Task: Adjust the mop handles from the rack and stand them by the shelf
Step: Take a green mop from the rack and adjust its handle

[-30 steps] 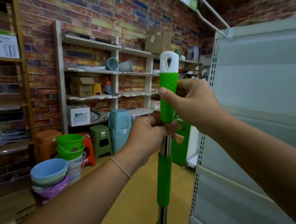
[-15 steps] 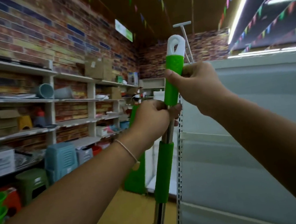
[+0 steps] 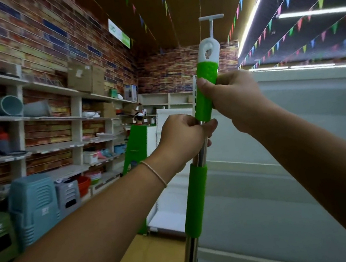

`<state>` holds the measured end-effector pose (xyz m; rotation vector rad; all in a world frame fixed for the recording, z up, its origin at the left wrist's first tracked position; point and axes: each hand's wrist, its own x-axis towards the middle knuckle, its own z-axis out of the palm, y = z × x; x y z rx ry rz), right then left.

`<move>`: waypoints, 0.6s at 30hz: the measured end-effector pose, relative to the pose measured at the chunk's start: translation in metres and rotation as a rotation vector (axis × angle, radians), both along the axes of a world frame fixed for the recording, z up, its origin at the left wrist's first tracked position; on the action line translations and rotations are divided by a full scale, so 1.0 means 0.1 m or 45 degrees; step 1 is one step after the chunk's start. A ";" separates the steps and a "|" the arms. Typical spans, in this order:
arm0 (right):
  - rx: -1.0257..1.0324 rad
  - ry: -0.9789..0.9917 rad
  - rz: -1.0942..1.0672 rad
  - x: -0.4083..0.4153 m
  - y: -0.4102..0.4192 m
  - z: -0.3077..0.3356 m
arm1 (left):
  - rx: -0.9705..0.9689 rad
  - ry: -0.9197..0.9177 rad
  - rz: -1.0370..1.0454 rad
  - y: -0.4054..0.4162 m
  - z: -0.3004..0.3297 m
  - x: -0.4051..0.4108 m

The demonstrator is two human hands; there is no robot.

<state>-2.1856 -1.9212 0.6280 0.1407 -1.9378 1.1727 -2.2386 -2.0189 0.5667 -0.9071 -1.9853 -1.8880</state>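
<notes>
Right now my right hand (image 3: 234, 100) has its fingers (image 3: 204, 84) curled tight round the green rubber top grip of the upright steel mop handle (image 3: 207, 93), while my left hand (image 3: 182, 138) pinches the bare tube just below it. I judge that split lets one section twist against the other to set the length. Both hold it near vertical, just beside the pale grey metal shelf unit (image 3: 307, 155). Beyond are a yellowish floor (image 3: 142, 260), a brick-pattern wall (image 3: 39, 38) and stacked plastic stools (image 3: 32, 209).
</notes>
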 end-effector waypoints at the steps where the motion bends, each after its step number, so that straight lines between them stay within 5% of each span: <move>1: -0.002 -0.006 -0.001 -0.03 0.02 -0.02 | -0.006 0.001 0.001 0.03 -0.02 -0.03; 18: 0.030 -0.151 -0.110 -0.70 0.51 -0.09 | 0.037 -0.140 -0.036 0.61 -0.18 -0.65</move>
